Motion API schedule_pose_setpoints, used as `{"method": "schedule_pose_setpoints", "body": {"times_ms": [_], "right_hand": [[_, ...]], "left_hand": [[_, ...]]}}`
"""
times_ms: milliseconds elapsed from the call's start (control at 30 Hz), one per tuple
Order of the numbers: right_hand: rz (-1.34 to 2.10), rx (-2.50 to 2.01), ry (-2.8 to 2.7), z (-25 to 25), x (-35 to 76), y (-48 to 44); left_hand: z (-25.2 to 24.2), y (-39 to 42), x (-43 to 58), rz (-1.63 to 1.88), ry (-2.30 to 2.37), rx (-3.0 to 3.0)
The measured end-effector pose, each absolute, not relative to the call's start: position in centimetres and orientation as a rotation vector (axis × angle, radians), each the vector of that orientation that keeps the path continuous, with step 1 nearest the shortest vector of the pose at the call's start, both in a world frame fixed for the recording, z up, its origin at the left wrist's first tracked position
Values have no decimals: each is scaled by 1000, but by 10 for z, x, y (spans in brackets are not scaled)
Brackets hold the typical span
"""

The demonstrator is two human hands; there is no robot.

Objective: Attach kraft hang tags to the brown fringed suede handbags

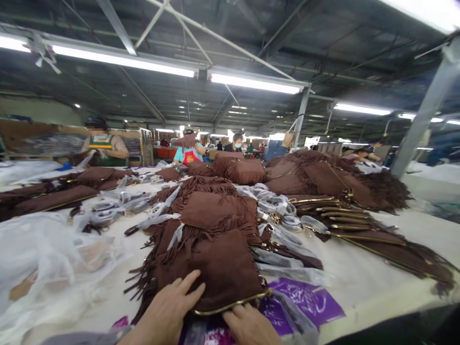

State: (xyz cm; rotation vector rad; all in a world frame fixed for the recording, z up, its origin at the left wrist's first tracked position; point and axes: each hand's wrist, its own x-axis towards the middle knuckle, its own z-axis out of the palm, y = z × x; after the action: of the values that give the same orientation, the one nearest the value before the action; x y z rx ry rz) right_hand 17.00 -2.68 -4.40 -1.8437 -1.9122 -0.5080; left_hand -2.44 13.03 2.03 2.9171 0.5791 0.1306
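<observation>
A dark brown fringed bag (223, 268) lies right in front of me, its gold zip edge towards me. My left hand (174, 304) rests on the bag's near left part with fingers spread and stretched out. At the zip edge, my right hand (249, 326) has its fingers close together, curled at the bag's rim; the fingertips are hidden under or inside it. Beneath and to the right of the bag is a shiny purple plastic sheet or bag (305, 302). More brown fringed bags (212, 211) lie in a row behind this one.
Plastic-wrapped straps (276, 206) lie to the right of the row. Further right are gold-zipped brown pieces (341, 215) and a tall heap of fringed bags (323, 177). Clear plastic (39, 254) covers the table's left. Co-workers (104, 143) stand across the table.
</observation>
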Motion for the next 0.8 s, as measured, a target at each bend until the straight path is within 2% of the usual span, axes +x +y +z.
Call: {"method": "schedule_pose_setpoints", "body": {"times_ms": [67, 167, 233, 367, 500, 667, 800], "right_hand": [[-489, -1820, -1927, -42, 188, -49], [-539, -1942, -1668, -34, 224, -66], [-460, -2006, -1594, -28, 245, -65], [-53, -1849, -1754, -15, 263, -50], [268, -1738, -1647, 9, 260, -49], [1103, -1466, -1266, 45, 245, -62], [1242, -1334, -1080, 45, 232, -71]], "left_hand": [[37, 126, -28, 89, 554, 2902], [55, 121, -28, 15, 553, 2898], [58, 113, -24, 76, 604, 2913], [46, 87, -3, 363, 553, 2822], [30, 62, 19, 417, 395, 2599], [24, 44, 31, 588, 337, 2355], [26, 28, 43, 459, 424, 2317]]}}
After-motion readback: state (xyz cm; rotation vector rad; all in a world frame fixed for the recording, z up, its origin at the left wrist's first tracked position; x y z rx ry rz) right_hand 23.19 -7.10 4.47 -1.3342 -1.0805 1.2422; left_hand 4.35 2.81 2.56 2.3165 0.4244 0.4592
